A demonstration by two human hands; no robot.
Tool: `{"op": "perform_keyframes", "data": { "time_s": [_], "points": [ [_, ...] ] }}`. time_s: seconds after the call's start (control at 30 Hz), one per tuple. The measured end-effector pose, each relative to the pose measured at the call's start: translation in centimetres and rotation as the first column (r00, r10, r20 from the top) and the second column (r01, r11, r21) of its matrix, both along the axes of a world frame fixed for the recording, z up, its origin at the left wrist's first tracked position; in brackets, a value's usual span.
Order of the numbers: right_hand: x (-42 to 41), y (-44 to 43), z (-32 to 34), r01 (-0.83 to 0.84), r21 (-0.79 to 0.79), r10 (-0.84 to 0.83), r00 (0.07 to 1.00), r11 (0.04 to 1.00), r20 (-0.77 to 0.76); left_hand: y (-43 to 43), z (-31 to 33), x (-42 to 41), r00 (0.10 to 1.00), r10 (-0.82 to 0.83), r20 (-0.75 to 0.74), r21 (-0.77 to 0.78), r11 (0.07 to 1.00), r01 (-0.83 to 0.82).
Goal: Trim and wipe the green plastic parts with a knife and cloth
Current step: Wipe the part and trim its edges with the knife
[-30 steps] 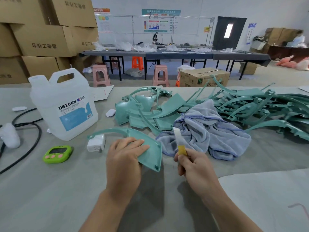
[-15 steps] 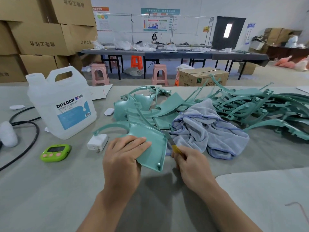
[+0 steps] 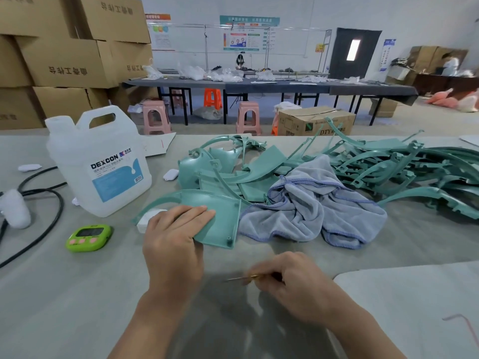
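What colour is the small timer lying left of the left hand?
The timer is lime green with pink buttons; the head view shows it.

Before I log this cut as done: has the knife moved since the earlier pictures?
Yes. The right hand has drawn the knife back toward the person, away from the cloth and off the green part.
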State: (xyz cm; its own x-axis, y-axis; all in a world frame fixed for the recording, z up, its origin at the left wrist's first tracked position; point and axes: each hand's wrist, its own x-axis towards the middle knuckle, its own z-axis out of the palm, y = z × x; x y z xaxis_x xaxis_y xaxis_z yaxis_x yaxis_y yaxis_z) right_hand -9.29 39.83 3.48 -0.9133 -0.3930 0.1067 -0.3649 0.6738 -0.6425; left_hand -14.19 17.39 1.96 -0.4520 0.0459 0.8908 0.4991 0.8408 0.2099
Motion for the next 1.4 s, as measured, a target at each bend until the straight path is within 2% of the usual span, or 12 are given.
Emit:
{"op": "perform_keyframes", "data": {
  "time_s": [0.13, 0.23, 0.33, 0.47, 0.57, 0.63, 0.77, 0.9, 1.03, 1.13, 1.27, 1.4],
  "points": [
    [-1.0, 1.9, 0.5, 0.201, -0.322, -0.172, 0.978, 0.925, 0.116, -0.1, 0.4, 0.1, 0.999, -0.012, -0.033, 0.02, 1.0, 0.013],
    [-1.9, 4.5, 0.6, 0.557, -0.445, -0.554, 0.819, 0.701, 0.152, 0.4, 1.2, 0.5, 0.995, -0.015, -0.103, 0.043, 0.999, 0.02],
    [-1.7, 6.8, 0.7, 0.793, -0.42, -0.807, 0.556, 0.442, 0.201, 0.8, 2.1, 1.1, 0.989, -0.068, -0.13, 0.036, 0.997, 0.074],
    [-2.0, 8.1, 0.1, 0.869, -0.403, -0.843, 0.429, 0.287, 0.325, 1.6, 2.7, 2.0, 0.973, -0.214, -0.088, 0.113, 0.968, 0.224],
    [-1.9, 8.8, 0.0, 0.943, -0.282, -0.967, 0.221, 0.178, 0.129, 2.2, 2.4, 2.2, 0.985, -0.149, -0.082, 0.303, 0.938, 0.167],
    [-1.4, 9.2, 0.5, 0.978, -0.166, -0.992, 0.121, 0.127, -0.043, 2.3, 2.1, 1.8, 0.991, -0.132, 0.0, 0.566, 0.817, 0.109],
    [-1.4, 8.0, 1.2, 0.932, -0.259, -0.967, 0.243, 0.255, -0.079, 1.3, 2.5, 0.1, 0.982, -0.19, 0.02, 0.925, 0.377, 0.054],
    [-2.3, 5.4, 0.9, 0.812, -0.322, -0.868, 0.49, 0.487, -0.076, -0.6, 2.0, -2.0, 0.951, -0.283, 0.122, 0.992, 0.009, -0.124],
    [-5.2, 4.2, 0.7, 0.745, -0.255, -0.779, 0.624, 0.617, -0.063, -1.8, 0.2, -3.5, 0.755, -0.573, 0.317, 0.914, -0.026, -0.404],
    [-9.0, 4.6, 1.3, 0.743, -0.098, -0.747, 0.646, 0.662, -0.158, -1.5, -0.6, -3.6, 0.634, -0.654, 0.413, 0.886, 0.126, -0.447],
    [-13.7, 6.5, 1.6, 0.719, 0.26, -0.746, 0.666, 0.644, 0.008, -1.2, -0.7, -3.8, 0.552, -0.69, 0.468, 0.878, 0.294, -0.377],
    [-15.9, 7.6, 2.1, 0.696, 0.228, -0.701, 0.709, 0.681, -0.072, -1.2, -1.0, -4.2, 0.498, -0.819, 0.285, 0.899, 0.047, -0.436]
  ]
}}
